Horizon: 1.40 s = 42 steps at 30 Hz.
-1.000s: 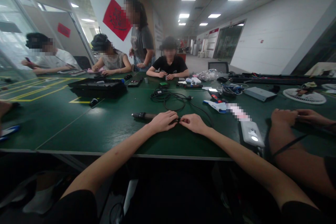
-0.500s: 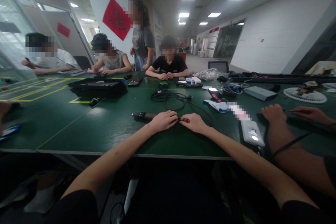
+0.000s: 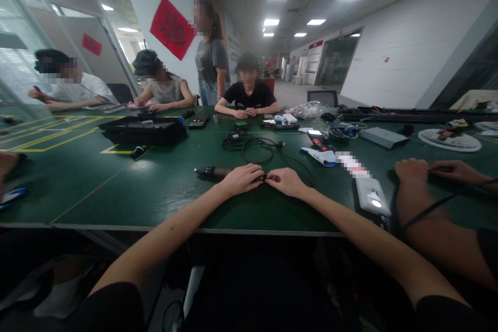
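I have the left hand (image 3: 241, 178) with fingers closed over the dark power tool (image 3: 213, 171); the right hand (image 3: 288, 182) pinches its rear end.

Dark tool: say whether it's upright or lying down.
Lying down: the dark tool stretches lengthwise along the green table, one end under the left hand.

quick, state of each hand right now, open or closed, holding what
Left hand: closed over the dark cylindrical tool.
Right hand: closed, fingertips pinching a small dark piece, too hidden to identify.
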Tool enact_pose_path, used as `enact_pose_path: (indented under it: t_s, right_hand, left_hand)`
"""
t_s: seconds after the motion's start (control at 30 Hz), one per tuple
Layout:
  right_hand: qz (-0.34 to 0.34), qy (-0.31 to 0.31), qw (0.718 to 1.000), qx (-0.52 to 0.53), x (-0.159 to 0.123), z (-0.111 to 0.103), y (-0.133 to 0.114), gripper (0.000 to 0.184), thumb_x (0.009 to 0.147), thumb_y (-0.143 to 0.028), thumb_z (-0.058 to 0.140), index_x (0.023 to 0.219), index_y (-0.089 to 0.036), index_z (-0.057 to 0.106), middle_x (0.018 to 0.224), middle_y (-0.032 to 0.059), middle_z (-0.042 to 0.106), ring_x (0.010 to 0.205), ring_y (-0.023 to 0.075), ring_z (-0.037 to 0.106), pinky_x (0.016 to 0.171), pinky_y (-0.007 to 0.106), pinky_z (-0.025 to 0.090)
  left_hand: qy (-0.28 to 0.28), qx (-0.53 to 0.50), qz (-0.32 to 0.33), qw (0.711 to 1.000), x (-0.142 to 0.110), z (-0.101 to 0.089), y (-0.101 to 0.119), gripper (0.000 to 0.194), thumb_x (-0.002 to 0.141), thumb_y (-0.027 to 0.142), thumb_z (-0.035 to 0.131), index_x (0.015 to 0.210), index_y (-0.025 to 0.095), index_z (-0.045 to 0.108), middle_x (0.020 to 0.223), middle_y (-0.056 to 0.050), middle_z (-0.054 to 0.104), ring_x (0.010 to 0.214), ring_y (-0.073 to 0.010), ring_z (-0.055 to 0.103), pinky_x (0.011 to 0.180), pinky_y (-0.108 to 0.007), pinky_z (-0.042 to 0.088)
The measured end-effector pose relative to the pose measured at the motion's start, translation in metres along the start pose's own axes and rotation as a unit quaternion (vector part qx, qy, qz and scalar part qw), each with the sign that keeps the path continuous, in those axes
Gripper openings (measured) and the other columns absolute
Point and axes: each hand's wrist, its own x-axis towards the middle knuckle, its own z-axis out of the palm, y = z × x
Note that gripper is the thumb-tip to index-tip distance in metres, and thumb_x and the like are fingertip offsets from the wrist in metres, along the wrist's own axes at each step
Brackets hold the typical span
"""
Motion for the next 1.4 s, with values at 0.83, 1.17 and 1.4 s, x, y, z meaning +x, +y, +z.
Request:
enact_pose_path:
  t_s: [0.83,1.17,1.4]
  right_hand:
    - [0.000,0.003,1.000,0.001,-0.0006,-0.0002,0.0007,0.016,0.098,-0.035,0.067,0.100,-0.023,0.078,0.082,0.0012,0.073,0.071,0.0143,0.061,0.066,0.025,0.036]
    - [0.000,-0.001,1.000,0.001,-0.0004,-0.0007,0.0000,0.017,0.098,-0.036,0.067,0.100,-0.023,0.078,0.083,0.0016,0.074,0.072,0.0148,0.061,0.067,0.025,0.036]
    - [0.007,0.003,1.000,0.003,0.0000,0.0011,0.0001,0.016,0.098,-0.036,0.068,0.097,-0.023,0.078,0.082,0.0014,0.073,0.072,0.0147,0.061,0.066,0.025,0.036]
  left_hand:
    - [0.010,0.000,-0.022,1.000,0.0004,0.0014,0.0016,0.019,0.108,0.033,0.050,0.117,0.020,0.061,0.128,-0.010,0.063,0.117,-0.0232,0.062,0.097,-0.037,0.056]
    - [0.013,-0.004,-0.036,0.999,0.0007,-0.0006,0.0044,0.019,0.105,0.032,0.053,0.119,0.022,0.061,0.126,-0.009,0.064,0.116,-0.0238,0.063,0.096,-0.037,0.056]
    - [0.005,-0.006,-0.025,1.000,0.0014,-0.0023,0.0057,0.018,0.104,0.028,0.054,0.119,0.022,0.060,0.128,-0.008,0.064,0.118,-0.0232,0.062,0.099,-0.036,0.055]
